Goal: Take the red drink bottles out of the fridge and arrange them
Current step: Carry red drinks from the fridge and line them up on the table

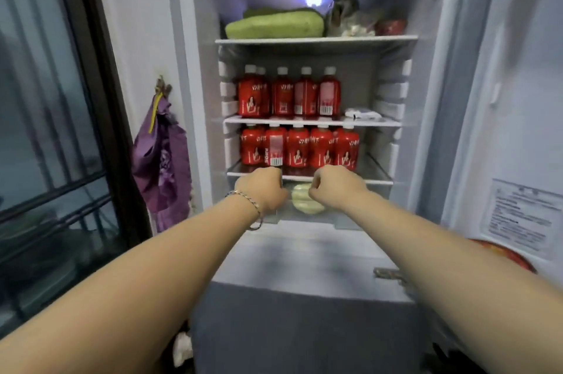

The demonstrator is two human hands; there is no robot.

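From my feed: fridge [441, 99] door open, red drink bottles all inside. One row stands on the mid shelf [380, 123], left side; a 2nd row [320, 148] stands on the lower shelf [377, 181]. Both arms reach in. Left hand [263, 189], w/ bracelet [246, 198], sits at the lower shelf's front edge, just under the barcode-facing bottle [275, 146]; fingers curled out of sight, can't tell if it holds anything. Right hand [335, 186] is a loose fist beside it, nothing in it. Green gourd [274, 26] on top shelf, white packet [362, 113] right of the upper row, purple bag [161, 160] hangs on the wall at left.
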